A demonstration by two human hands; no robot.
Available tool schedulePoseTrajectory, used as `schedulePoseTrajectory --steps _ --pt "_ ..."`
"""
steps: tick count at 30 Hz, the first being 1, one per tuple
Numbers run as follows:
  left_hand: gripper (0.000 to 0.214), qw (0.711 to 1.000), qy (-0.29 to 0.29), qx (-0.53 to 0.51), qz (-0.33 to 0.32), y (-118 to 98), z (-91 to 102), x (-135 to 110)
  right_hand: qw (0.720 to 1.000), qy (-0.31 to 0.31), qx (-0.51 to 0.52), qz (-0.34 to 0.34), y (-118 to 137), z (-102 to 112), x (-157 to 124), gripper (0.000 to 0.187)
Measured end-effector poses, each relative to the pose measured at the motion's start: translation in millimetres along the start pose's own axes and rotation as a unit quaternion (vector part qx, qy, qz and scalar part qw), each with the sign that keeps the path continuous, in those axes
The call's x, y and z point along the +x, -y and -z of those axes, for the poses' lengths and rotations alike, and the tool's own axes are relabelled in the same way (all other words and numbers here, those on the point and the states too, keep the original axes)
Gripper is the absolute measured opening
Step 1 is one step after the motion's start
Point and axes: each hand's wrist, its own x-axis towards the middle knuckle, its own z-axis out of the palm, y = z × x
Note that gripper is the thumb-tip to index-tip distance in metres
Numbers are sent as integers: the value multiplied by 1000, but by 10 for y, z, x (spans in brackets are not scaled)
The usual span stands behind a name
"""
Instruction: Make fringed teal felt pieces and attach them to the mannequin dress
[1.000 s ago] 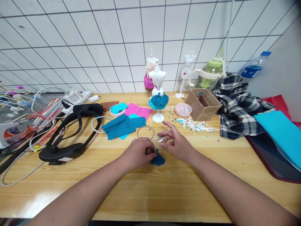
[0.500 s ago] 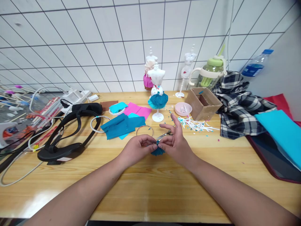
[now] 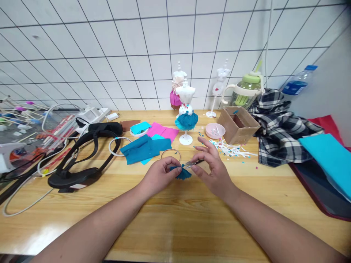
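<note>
My left hand [image 3: 159,176] is closed in a pinch on a small pleated teal paper fan [image 3: 183,172], held just above the wooden table [image 3: 175,219]. My right hand [image 3: 214,166] is right beside it and pinches small metal tweezers [image 3: 192,163] whose tips reach the top of the fan; its other fingers are spread. Just behind the hands lies a thin metal ring [image 3: 170,153]. Farther back stands a white mini mannequin [image 3: 185,109] wearing a teal pleated skirt.
Teal and pink paper sheets [image 3: 145,146] lie left of the mannequin. A black headset [image 3: 82,160] with cables fills the left side. A pink dish [image 3: 215,130], cardboard box [image 3: 238,124], paper scraps, plaid cloth [image 3: 279,124], green jug and bottle stand at the right.
My left hand lifted the teal fan off the table. My right hand, open a second ago, picked up the tweezers and brought their tips to the fan.
</note>
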Motion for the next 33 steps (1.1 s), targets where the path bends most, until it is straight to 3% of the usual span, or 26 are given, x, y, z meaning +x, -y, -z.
schedulePoseTrajectory --steps 7,22,27,33 --pt "24 999 3 -34 16 -7 12 15 994 48 -90 41 2 -40 -41 5" --pt "23 999 9 -48 7 -43 -30 -41 964 23 -237 114 18 -52 -45 8" --pt "29 999 2 -31 6 -25 5 -22 948 28 -265 173 19 -26 -38 14" --pt "30 995 2 -98 21 50 38 21 928 44 -286 234 -9 21 -32 28"
